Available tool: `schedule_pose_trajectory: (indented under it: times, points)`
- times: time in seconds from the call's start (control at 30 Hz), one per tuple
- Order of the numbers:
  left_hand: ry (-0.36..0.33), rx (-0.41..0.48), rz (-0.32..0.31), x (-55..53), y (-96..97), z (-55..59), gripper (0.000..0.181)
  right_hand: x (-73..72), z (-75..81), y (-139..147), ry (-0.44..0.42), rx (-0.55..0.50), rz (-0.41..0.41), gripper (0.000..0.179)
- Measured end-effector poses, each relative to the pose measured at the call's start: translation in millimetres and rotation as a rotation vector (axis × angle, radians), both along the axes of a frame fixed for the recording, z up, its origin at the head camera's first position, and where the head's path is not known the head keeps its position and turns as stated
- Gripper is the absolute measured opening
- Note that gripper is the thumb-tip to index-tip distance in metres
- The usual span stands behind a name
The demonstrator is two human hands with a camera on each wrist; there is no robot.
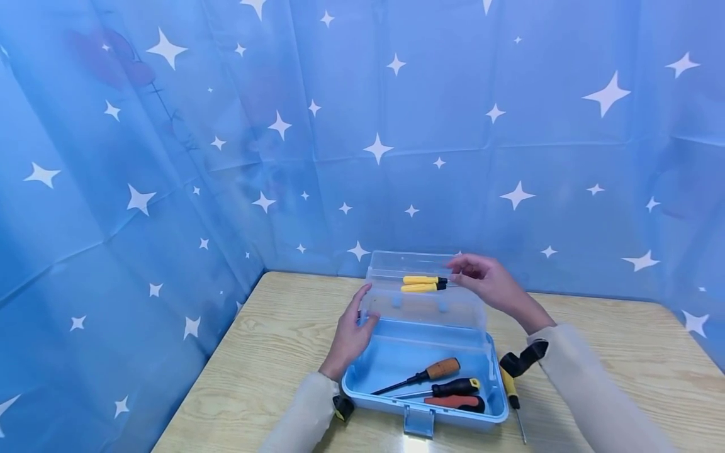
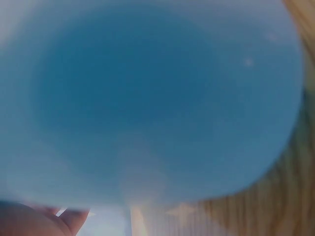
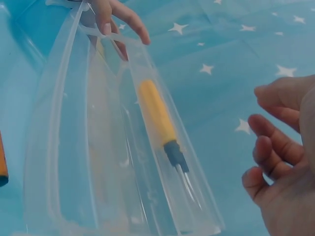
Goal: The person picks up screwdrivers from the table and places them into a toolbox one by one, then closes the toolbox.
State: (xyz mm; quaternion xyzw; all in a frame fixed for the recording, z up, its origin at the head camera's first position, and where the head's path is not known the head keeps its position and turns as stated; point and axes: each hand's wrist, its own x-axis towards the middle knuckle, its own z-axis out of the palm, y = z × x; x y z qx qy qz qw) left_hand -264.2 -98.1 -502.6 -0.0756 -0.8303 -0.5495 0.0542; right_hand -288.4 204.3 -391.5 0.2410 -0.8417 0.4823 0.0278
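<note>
A light-blue toolbox (image 1: 391, 327) with a raised clear plastic lid (image 1: 425, 308) sits on the table. My left hand (image 1: 349, 340) holds the lid's left end, thumb and fingers on either side of its edge. Two yellow screwdriver handles (image 1: 421, 287) with black collars lie in the lid's upper compartment. Near the lid's right end is my right hand (image 1: 478, 280); in the right wrist view its loosely bent fingers (image 3: 275, 137) are apart from the lid and hold nothing. In the box lie screwdrivers with a brown handle (image 1: 443, 368), a black-and-yellow handle (image 1: 459, 386) and a red-and-black handle (image 1: 455, 402). Blue plastic fills most of the left wrist view.
A yellow-handled screwdriver (image 1: 511, 390) lies on the wooden table (image 1: 272, 340) to the right of the toolbox. The box's front latch (image 1: 419, 423) hangs down. A blue curtain (image 1: 442, 119) with white stars stands behind and to the left of the table.
</note>
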Motion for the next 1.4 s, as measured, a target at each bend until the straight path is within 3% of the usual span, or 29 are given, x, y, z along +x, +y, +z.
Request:
schedule_pose_trajectory:
  times: [0.43,0.77,1.4]
  points:
    - [-0.014,-0.005,0.004,5.5,1.0,6.1,0.056,18.5,-9.6,27.7,-0.007,0.026,-0.05,0.024]
    - [-0.008,-0.008,0.009,4.3,1.4,3.7,0.056,35.3,-20.2,53.8,0.019,0.054,-0.106,0.025]
    - [-0.024,0.014,0.007,5.2,2.6,3.9,0.057,64.4,-57.7,87.3,-0.019,0.049,-0.17,0.025]
